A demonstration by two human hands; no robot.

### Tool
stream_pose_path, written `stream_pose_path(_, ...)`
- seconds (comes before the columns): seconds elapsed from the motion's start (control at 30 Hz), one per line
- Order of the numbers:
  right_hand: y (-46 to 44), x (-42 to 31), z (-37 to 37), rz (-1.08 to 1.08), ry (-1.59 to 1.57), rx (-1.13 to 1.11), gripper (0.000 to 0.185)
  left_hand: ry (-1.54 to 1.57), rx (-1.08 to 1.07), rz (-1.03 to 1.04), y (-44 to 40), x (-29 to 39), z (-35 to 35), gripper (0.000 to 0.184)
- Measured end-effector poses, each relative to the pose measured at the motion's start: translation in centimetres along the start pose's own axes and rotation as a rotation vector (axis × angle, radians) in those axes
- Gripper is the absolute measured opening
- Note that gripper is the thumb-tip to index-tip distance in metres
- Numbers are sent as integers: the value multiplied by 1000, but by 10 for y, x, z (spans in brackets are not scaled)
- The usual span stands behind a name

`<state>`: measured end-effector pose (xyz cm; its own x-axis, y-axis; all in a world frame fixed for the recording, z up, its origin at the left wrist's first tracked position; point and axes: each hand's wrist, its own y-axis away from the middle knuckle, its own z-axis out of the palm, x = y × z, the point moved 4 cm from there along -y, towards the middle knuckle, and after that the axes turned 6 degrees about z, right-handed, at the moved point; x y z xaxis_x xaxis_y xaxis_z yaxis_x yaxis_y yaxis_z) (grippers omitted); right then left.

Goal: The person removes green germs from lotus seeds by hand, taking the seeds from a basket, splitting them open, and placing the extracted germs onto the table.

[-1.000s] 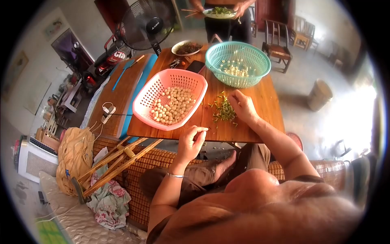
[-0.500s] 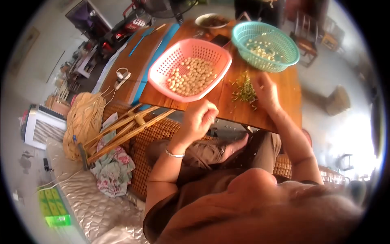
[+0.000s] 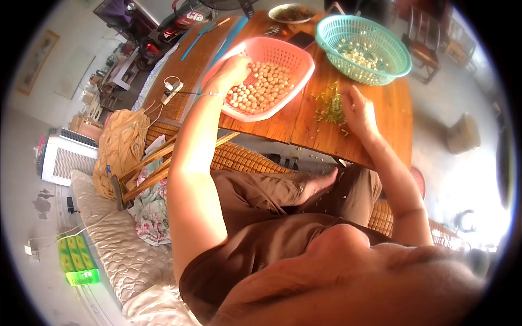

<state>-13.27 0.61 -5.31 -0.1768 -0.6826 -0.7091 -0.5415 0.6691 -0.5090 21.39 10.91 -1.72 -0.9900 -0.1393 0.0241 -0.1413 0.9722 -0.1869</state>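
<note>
Left hand (image 3: 234,70): in at the left side of the pink basket, upper middle of the frame; fingers bent downward, tips hard to see, so whether they have hold of a seed can't be made out.
Right hand (image 3: 359,111): right of the frame's centre, beside the heap of green bits; fingers curled into a loose fist, and anything pinched in them can't be made out.
Pink basket (image 3: 272,51): on the table (image 3: 391,114), upper middle of the frame, with holes in its walls.
Seeds (image 3: 263,89): pale and round, many of them, spread over the bottom of the pink basket, mostly right of the left hand.
Green bits (image 3: 330,108): a small scattered heap on the table, between the pink basket and the right hand.
Teal basket (image 3: 375,76): upper right of the frame, right of the pink basket, on the table.
Pale pieces (image 3: 359,57): a small pile in the bottom of the teal basket.
Bowl (image 3: 280,20): top of the frame, holding dark food.
Dark flat thing (image 3: 300,39): on the table between the two baskets, partly hidden by the pink one.
Bracelet (image 3: 209,94): round the left wrist.
Power strip (image 3: 173,92): upper left of the frame, with a plug and cord in it.
Blue tool (image 3: 197,41): upper left, lying on the brown surface beside the table.
Foot (image 3: 321,185): bare, below the table edge, near the frame's centre.
</note>
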Motion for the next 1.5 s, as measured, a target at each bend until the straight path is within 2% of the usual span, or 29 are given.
stream_pose_path(0.1, 0, 0, 2, -42, 24, -29, 9, -33, -103, -50, -14, 3, 10, 21)
stream_pose_path(0.23, -1, -1, 1, -93, 15, -22, 10, -24, -132, -108, -18, 0, 15, 21)
stream_pose_path(0.3, 0, -3, 0, -87, 10, -31, 11, -7, -44, -69, -14, -4, 11, 20)
stream_pose_path(0.33, 0, -4, -1, -67, 8, -42, 11, 5, 66, -19, -12, -3, 3, 18)
stream_pose_path(0.37, 0, -4, -1, -47, 6, -52, 11, 5, 70, -16, -12, -2, 1, 18)
stream_pose_path(0.43, -2, -1, -2, -66, -15, -19, 10, 435, 334, -86, 0, 29, -40, 12)
stream_pose_path(0.47, -1, -1, -2, -83, -37, 4, 9, 642, 322, -143, 6, 47, -50, 13)
stream_pose_path(0.57, 0, -1, -1, 35, -79, -60, 8, 1212, 321, 55, 38, 130, -59, 14)
stream_pose_path(0.67, 3, -8, 0, -15, -105, -69, 7, 1414, 347, 228, 63, 185, -26, 7)
stream_pose_path(0.7, 3, -8, -1, -12, -100, -71, 7, 1497, 352, 215, 70, 197, -12, 7)
stream_pose_path(0.77, 4, -9, 1, 32, -89, -140, 7, 1607, 323, 146, 73, 206, 21, 9)
stream_pose_path(0.83, 6, -8, 5, -6, -95, -127, 8, 1721, 262, -54, 75, 208, 48, 9)
stream_pose_path(0.9, 5, -8, 1, -48, -87, -105, 9, 1724, 257, -50, 74, 209, 59, 11)
stream_pose_path(0.97, 6, -15, 3, -130, -119, -177, 9, 1761, 334, -66, 74, 205, 60, 13)
stream_pose_path(1.2, 8, -23, 4, -172, -102, -210, 11, 1784, 320, -58, 68, 207, 63, 14)
stream_pose_path(1.37, 5, -22, 7, -75, -115, -206, 9, 1822, 305, -144, 69, 202, 67, 13)
stream_pose_path(1.5, 5, -18, 6, -5, -185, -238, 9, 1873, 323, -80, 68, 202, 69, 15)
